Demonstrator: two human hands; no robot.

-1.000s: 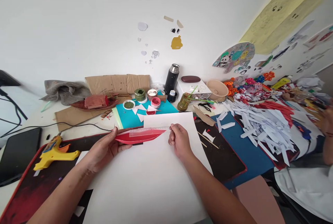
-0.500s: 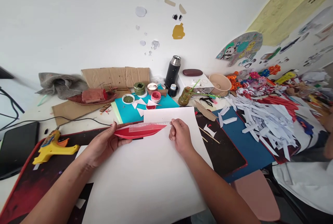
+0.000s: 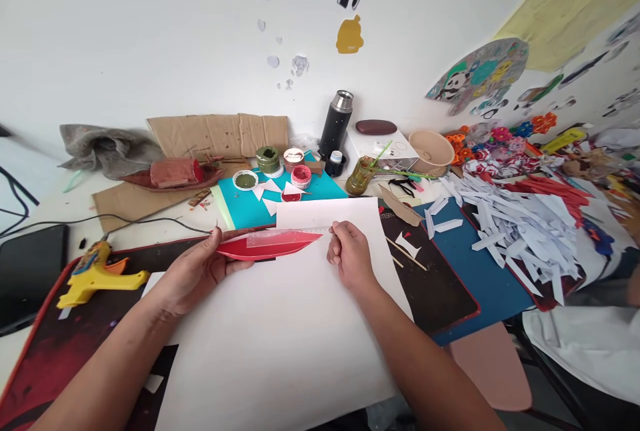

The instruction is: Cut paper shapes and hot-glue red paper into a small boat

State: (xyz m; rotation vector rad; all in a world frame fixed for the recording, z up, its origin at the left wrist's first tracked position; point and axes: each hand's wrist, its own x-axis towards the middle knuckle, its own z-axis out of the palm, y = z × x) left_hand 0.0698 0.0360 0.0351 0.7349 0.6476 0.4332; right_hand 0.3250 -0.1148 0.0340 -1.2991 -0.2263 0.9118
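Observation:
My left hand point(image 3: 200, 265) grips the left end of a red paper boat point(image 3: 265, 249), thumb on top and fingers underneath. The boat is long and narrow, with a pointed right tip, held above a large white paper sheet point(image 3: 280, 344). A clear plastic ruler point(image 3: 273, 237) lies along the boat's far side, overlapping its red surface. The ruler's right end reaches my right hand point(image 3: 350, 254), which is closed in a pinch around it just beyond the boat's tip.
A yellow glue gun point(image 3: 100, 274) lies at left. Behind are a reddish model boat point(image 3: 175, 174), paint jars point(image 3: 269, 160), a black thermos point(image 3: 336, 125) and a murky brush jar point(image 3: 359, 179). White paper strips point(image 3: 525, 231) pile up at right, near a person's white clothing point(image 3: 585, 351).
The head view has shifted slightly, so the background sits higher and more spread out. Both hands keep their holds on the boat and ruler, with little movement.

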